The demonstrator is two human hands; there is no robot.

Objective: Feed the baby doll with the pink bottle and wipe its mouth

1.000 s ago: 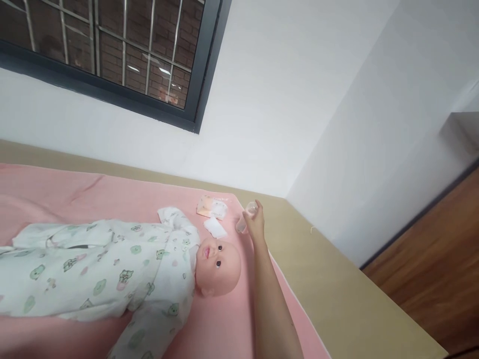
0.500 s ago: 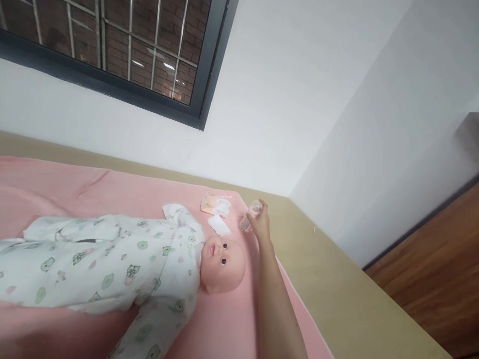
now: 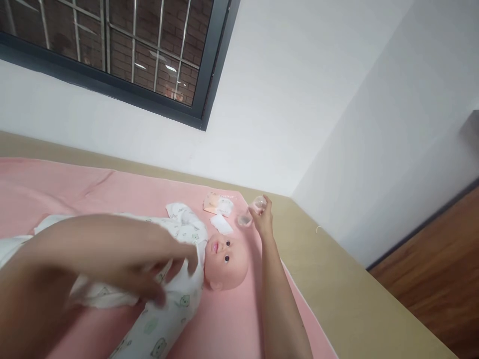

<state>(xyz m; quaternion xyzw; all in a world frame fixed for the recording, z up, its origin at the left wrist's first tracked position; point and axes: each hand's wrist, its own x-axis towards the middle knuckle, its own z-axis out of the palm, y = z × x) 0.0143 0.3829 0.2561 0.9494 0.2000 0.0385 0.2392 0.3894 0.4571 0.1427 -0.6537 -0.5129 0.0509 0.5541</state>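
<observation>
My right hand (image 3: 264, 219) is closed round a small clear rounded plastic piece (image 3: 259, 204) near the corner of the pink sheet. Just left of its fingers stands a small clear round cup (image 3: 244, 220), partly filled or tinted; I cannot tell which. My left hand (image 3: 168, 259), smeared by motion, reaches in from the left above the doll's chest, fingers apart and holding nothing visible. Beneath it lies a bald baby doll (image 3: 228, 264) on its back, in a white patterned outfit (image 3: 185, 299). The left arm covers much of the doll's body.
Beside the doll's head are a white folded pad (image 3: 221, 224) and an orange-and-white packet (image 3: 218, 203). A pink sheet (image 3: 220, 324) covers most of the wooden surface (image 3: 337, 299). White walls (image 3: 262, 99) and a barred window (image 3: 149, 45) stand behind.
My left hand has come into view over the doll. My right hand has shifted slightly up and right, and the clear piece now shows apart from the small round cup.
</observation>
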